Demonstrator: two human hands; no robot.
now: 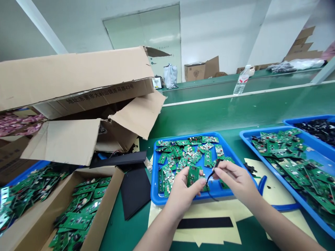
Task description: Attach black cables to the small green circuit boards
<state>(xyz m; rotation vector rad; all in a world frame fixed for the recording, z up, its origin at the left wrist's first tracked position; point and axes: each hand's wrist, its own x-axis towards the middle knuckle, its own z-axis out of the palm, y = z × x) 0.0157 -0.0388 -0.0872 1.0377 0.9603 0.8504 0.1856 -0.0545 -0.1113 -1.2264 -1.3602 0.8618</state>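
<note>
Head view: a blue tray [154,174] holds loose green circuit boards [184,155].

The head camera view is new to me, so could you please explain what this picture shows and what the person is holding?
This is one picture from a camera worn on a person's head, looking down at their two bare hands. The left hand pinches a green circuit board, and the right hand holds a thin black wire beside it. Below them, a blue tray holds more boards on a green workbench. Another blue tray and a cardboard box also hold boards.
</note>
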